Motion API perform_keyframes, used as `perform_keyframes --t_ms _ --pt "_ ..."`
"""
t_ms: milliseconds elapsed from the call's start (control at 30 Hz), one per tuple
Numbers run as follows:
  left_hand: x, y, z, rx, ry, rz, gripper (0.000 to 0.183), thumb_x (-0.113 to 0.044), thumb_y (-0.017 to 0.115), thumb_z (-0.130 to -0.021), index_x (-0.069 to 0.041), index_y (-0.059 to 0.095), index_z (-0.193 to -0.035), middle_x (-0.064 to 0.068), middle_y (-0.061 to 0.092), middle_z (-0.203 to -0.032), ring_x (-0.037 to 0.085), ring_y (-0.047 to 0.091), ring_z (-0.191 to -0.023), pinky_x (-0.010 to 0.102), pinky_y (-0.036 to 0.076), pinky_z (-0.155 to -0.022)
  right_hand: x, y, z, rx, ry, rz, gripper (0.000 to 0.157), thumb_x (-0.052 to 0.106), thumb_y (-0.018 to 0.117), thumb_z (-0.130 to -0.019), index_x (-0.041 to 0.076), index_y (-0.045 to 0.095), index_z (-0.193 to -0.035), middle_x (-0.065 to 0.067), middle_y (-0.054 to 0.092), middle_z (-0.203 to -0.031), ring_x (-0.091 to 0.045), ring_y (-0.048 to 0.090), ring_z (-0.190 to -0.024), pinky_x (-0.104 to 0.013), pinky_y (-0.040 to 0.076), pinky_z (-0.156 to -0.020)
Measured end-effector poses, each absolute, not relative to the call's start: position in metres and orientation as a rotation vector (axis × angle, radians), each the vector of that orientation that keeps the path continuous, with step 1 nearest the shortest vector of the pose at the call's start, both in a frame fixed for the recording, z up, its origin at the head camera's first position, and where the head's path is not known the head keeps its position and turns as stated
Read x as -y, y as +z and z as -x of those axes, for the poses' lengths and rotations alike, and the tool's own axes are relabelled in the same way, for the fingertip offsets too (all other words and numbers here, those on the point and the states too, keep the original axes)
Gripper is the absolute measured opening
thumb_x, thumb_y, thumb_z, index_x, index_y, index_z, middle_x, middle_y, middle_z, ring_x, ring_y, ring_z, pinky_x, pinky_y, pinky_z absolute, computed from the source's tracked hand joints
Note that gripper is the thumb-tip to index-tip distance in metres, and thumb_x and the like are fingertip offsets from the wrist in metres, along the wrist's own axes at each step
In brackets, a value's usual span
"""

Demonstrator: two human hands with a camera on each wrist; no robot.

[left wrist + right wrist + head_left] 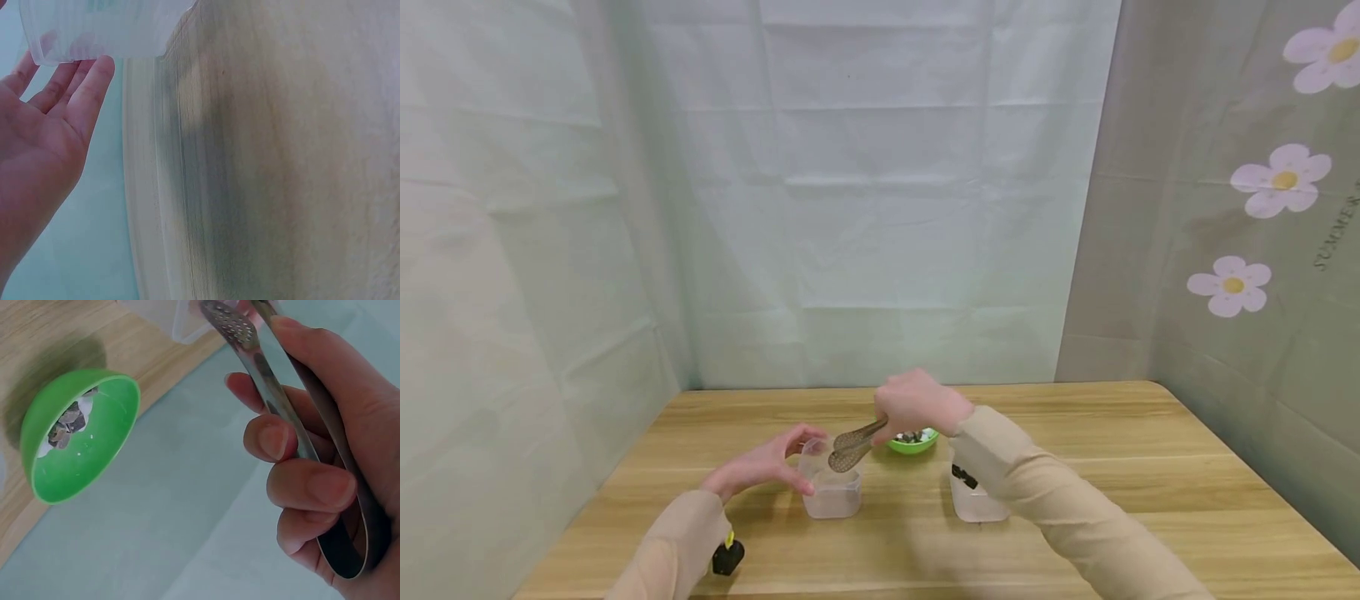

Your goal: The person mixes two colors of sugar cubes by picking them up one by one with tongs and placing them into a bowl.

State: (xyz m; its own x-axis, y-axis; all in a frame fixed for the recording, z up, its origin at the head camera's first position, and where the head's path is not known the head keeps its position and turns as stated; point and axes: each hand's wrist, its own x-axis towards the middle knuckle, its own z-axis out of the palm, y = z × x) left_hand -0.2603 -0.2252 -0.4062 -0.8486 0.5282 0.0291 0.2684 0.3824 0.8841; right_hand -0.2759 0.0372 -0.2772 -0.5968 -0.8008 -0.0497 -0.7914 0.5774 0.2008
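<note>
My left hand [771, 462] holds a clear plastic container [833, 502] by its left side, thumb at the front and fingers toward the back. In the left wrist view the fingertips press on the container's wall [106, 28]. Metal tongs [850, 450] with perforated ends are gripped in my right hand [917, 404], their tips over the container's opening. The right wrist view shows the tong arms [265, 381] slightly apart under curled fingers. Behind the right hand sits a green bowl [106, 450] holding dark and white pieces; in the head view the hand partly hides it.
A second clear container [977, 507] stands to the right on the wooden table [1075, 408], partly covered by the right sleeve. A small black object [727, 557] shows beside the left wrist. Pale curtains [880, 208] hang behind the table and along its sides.
</note>
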Motion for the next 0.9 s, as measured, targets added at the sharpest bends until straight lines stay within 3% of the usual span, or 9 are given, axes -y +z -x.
perform_keyframes --t_ms 100,367,633,900 --pt "0.225 -0.407 0.262 -2.378 1.454 -0.702 0.075 -0.014 0.076 -0.070 -0.005 0.035 -0.132 0.016 0.035 -0.133 0.036 0.027 -0.122 0.058 0.024 -0.093 -0.029 -0.278 0.274 2.767 -0.388 -1.347 0.055 0.048 0.069 -0.074 0.020 0.031 -0.045 0.010 0.021 -0.041 -0.005 0.019 -0.042 -0.020 0.018 -0.039" --pt "0.226 -0.407 0.265 -2.369 1.452 -0.706 0.075 -0.013 0.075 -0.072 -0.003 0.033 -0.132 0.017 0.034 -0.133 0.036 0.026 -0.123 0.058 0.024 -0.094 -0.002 -0.286 0.267 2.671 -0.598 -1.303 0.041 0.048 0.072 -0.069 0.020 0.045 -0.054 0.012 0.039 -0.050 -0.004 0.032 -0.047 -0.020 0.036 -0.042" --pt "0.228 -0.408 0.265 -2.345 1.465 -0.707 0.073 -0.012 0.074 -0.073 -0.004 0.032 -0.133 0.017 0.033 -0.134 0.037 0.024 -0.123 0.059 0.024 -0.093 0.023 -0.291 0.258 2.624 -0.882 -1.186 0.049 0.068 0.065 -0.063 0.021 0.052 -0.063 0.010 0.044 -0.055 -0.006 0.035 -0.050 -0.022 0.040 -0.048" --pt "0.229 -0.411 0.267 -2.355 1.465 -0.737 0.073 -0.012 0.074 -0.073 -0.005 0.033 -0.132 0.020 0.033 -0.135 0.036 0.026 -0.123 0.058 0.023 -0.094 0.037 -0.302 0.254 2.598 -1.107 -1.127 0.042 0.065 0.066 -0.065 0.025 0.055 -0.069 0.013 0.048 -0.062 -0.004 0.038 -0.053 -0.019 0.038 -0.048"
